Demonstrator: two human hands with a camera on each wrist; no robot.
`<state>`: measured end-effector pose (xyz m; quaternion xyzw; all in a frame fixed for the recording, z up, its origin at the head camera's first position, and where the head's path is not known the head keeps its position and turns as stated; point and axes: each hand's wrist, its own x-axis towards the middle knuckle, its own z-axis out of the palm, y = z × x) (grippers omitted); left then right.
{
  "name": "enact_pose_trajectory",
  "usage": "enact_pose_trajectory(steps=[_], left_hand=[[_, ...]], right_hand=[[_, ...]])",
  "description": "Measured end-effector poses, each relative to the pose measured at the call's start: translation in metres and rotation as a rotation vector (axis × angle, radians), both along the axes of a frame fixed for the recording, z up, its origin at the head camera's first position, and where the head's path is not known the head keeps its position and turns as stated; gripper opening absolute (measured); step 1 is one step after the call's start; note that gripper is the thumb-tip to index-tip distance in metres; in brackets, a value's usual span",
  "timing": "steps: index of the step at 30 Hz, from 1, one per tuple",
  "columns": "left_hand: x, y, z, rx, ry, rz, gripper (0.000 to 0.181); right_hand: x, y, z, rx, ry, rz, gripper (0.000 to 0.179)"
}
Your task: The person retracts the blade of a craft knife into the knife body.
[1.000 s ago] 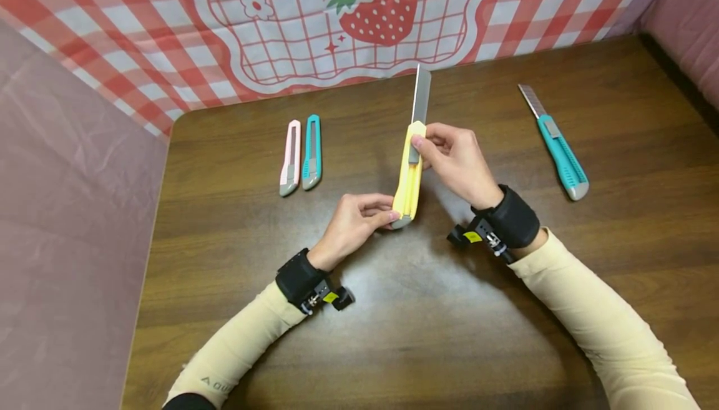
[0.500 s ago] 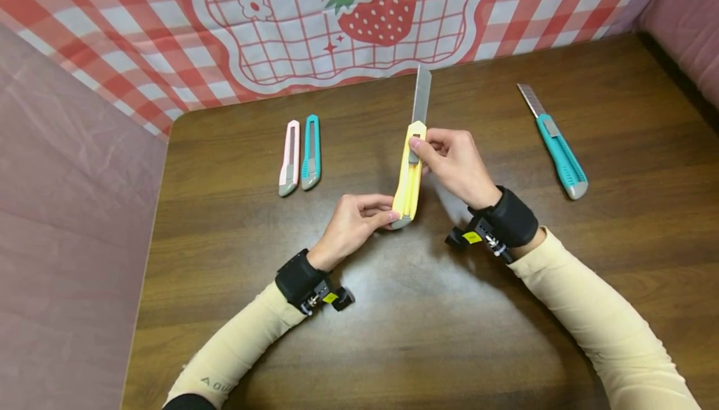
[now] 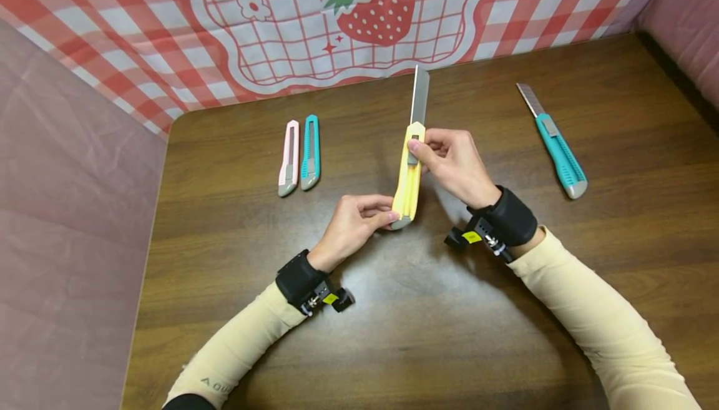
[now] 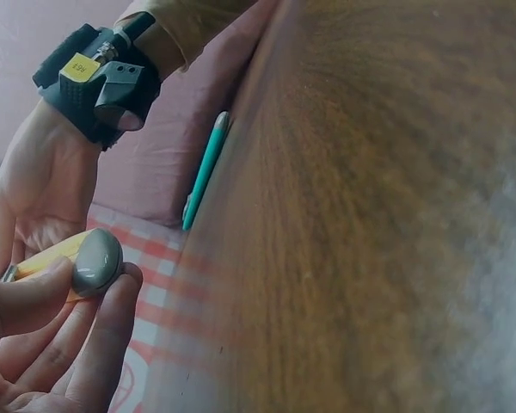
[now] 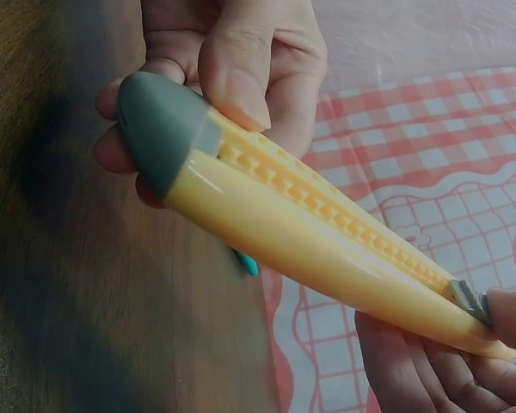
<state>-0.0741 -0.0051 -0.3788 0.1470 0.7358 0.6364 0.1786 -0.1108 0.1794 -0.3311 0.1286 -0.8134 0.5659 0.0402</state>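
Both hands hold a yellow utility knife over the middle of the table, its long blade extended and pointing away. My left hand pinches the grey end cap between thumb and fingers. Near the blade end, my right hand grips the body, its thumb pressing the grey slider. The toothed slider track shows along the handle in the right wrist view. A teal utility knife with its blade out lies to the right of the right hand.
A pink utility knife and another teal utility knife lie side by side at the back left, blades inside their handles. A red-checked strawberry cloth hangs behind the wooden table. Pink fabric borders the left side.
The right thumb has shifted slightly down the yellow utility knife toward its end cap, along with the slider. The left hand keeps its pinch in place.
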Motion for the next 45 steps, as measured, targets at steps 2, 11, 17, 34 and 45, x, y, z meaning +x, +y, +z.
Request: enact_pose_trajectory(steps=[2,11,17,34,45], left_hand=[[0.000,0.000,-0.001,0.003,-0.003,-0.001,0.021],[-0.001,-0.003,-0.002,-0.011,0.009,0.010,0.022],[-0.002,-0.003,-0.002,-0.002,0.002,0.002,0.022],[-0.006,-0.005,-0.013,0.011,0.025,0.008,0.024],[-0.010,-0.005,-0.031,-0.009,0.043,0.029,0.023]], right_hand=[[0.000,0.000,0.000,0.002,-0.001,-0.001,0.013],[0.001,-0.002,-0.003,-0.013,-0.001,0.021,0.011],[0.000,-0.003,-0.003,-0.006,-0.023,0.020,0.013],[-0.001,-0.004,-0.006,-0.033,-0.067,0.048,0.018],[-0.006,0.003,-0.017,-0.083,-0.068,0.091,0.016]])
